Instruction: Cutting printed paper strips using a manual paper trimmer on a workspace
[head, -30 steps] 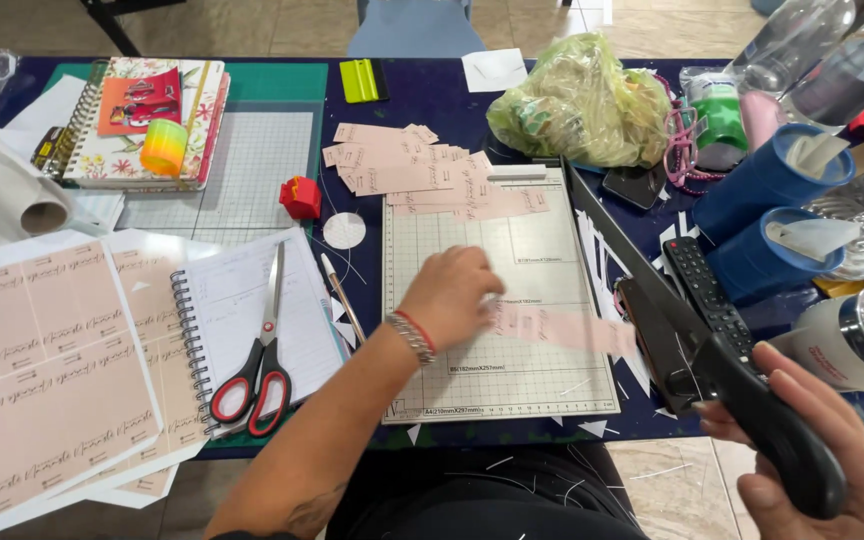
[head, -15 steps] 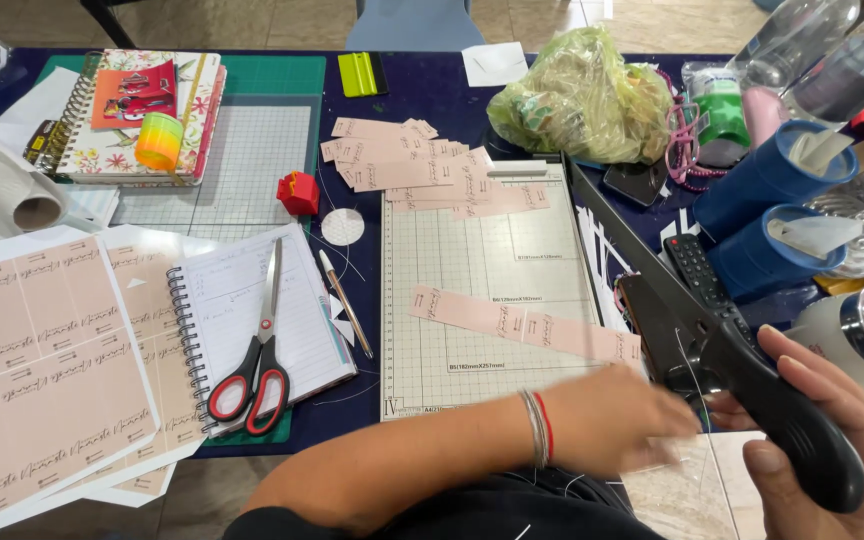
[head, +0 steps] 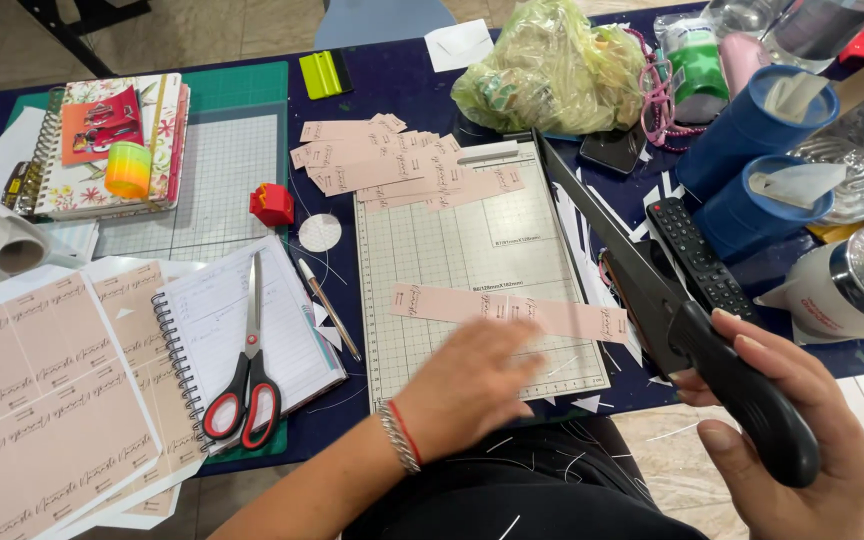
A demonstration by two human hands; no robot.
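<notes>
A guillotine paper trimmer (head: 472,290) with a gridded base is set on the dark blue worktop (head: 392,80), and its long black blade arm (head: 612,240) is raised at the base's right edge. The arm's black handle (head: 752,410) is wrapped by the right hand (head: 802,440), with the fingers curled closed around it. The left hand (head: 467,385) is held low over the near edge of the base, palm down; it is blurred, the fingers appear loosely extended, and nothing is seen pinched in it.

A pink paper strip (head: 512,312) printed with repeated labels is laid flat across the grid, just beyond the left hand's fingertips. Its long axis runs left to right, slightly tilted down toward the right, so it lies crosswise to the blade line. Its right end reaches the cutting edge under the lifted blade arm. The left hand is the nearer of the two to the strip; the right hand is set off to the strip's right and closer to the body.

A pile of cut pink labels (head: 392,165) is gathered at the far end of the base. Red-handled scissors (head: 247,380) are rested on a spiral notebook (head: 222,330) to the left, beside uncut pink sheets (head: 42,400), and a black remote control (head: 697,255) is seen to the right of the blade
</notes>
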